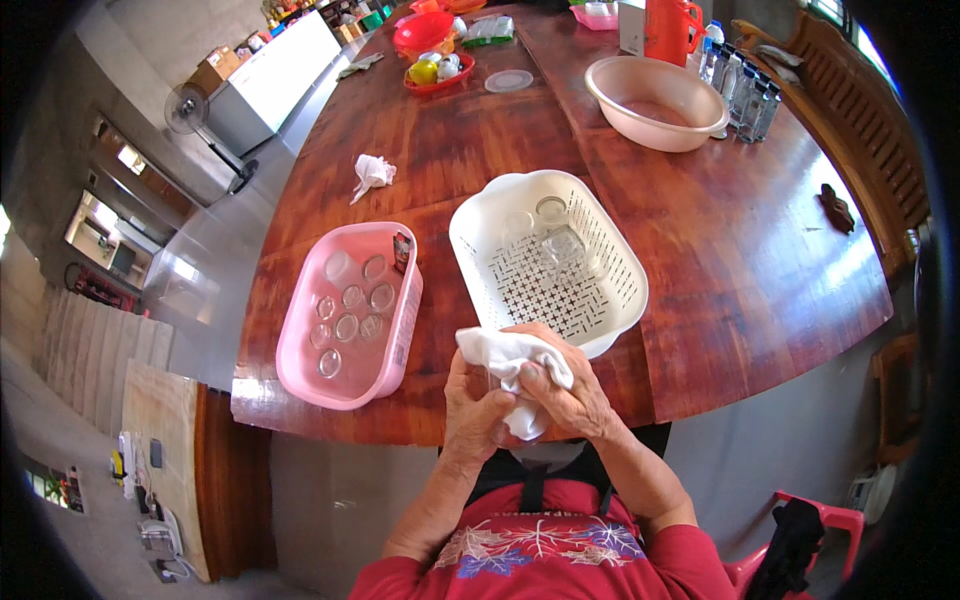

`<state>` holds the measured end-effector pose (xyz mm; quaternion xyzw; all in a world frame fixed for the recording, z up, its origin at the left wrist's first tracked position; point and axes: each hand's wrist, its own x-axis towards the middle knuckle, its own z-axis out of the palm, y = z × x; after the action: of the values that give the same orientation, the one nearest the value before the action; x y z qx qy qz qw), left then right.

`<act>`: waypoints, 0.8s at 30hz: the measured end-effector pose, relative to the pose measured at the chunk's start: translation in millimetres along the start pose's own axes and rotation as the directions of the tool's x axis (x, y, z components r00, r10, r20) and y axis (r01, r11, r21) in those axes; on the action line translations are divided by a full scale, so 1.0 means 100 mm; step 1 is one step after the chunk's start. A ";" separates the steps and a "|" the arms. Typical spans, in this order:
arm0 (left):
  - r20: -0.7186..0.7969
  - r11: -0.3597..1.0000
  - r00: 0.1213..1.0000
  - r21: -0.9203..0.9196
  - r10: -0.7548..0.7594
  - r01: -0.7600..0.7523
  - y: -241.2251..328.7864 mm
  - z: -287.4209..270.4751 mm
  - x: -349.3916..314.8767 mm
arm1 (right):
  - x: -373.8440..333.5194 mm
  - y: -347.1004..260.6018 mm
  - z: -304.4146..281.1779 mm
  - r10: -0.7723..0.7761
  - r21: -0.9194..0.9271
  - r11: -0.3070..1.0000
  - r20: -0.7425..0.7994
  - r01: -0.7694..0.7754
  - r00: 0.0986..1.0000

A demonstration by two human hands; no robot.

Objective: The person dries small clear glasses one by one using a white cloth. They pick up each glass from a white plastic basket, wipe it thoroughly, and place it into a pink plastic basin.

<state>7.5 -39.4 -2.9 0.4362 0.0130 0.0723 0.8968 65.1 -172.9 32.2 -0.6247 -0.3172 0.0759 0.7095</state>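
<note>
A white cloth (512, 358) is bunched up between my two hands, just in front of the near rim of a white perforated basket (470, 240). My left hand (472, 412) is closed from the left round the cloth and a clear glass, of which only a small part shows. My right hand (578, 398) presses the cloth from the right, fingers bent over it. Inside the basket lie a few clear glasses (563, 246). To the left, a pink basin (287, 335) holds several small clear glasses (347, 327) standing apart.
A crumpled white cloth (373, 175) lies beyond the pink basin. A large pale basin (655, 128), several bottles (745, 95) and a red jug (672, 35) stand far right. Far off are a red basket (440, 75) and a clear lid (509, 81).
</note>
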 end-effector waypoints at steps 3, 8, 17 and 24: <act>-0.111 0.999 0.994 0.029 -0.020 0.024 0.07 0.06 0.09 | -0.17 0.08 0.13 -0.203 -0.185 0.964 -0.056 0.189 0.978; -0.067 0.995 0.993 0.042 0.098 -0.096 0.07 -0.05 0.10 | -0.42 0.07 0.31 -0.352 -0.511 0.787 0.091 0.347 0.932; -0.101 0.994 0.993 -0.088 -0.067 0.059 -0.02 0.12 -0.06 | 0.00 -0.01 0.17 -0.158 -0.301 0.947 -0.134 0.112 0.978; -0.134 0.981 0.990 -0.192 -0.055 0.028 -0.12 0.01 -0.10 | 0.09 0.08 0.23 0.051 -0.055 0.996 -0.222 -0.065 0.974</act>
<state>-0.8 -49.3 -12.2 0.3424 0.0774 0.0845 0.9326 62.2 -147.3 28.6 -0.6600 -0.2203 0.0168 0.7180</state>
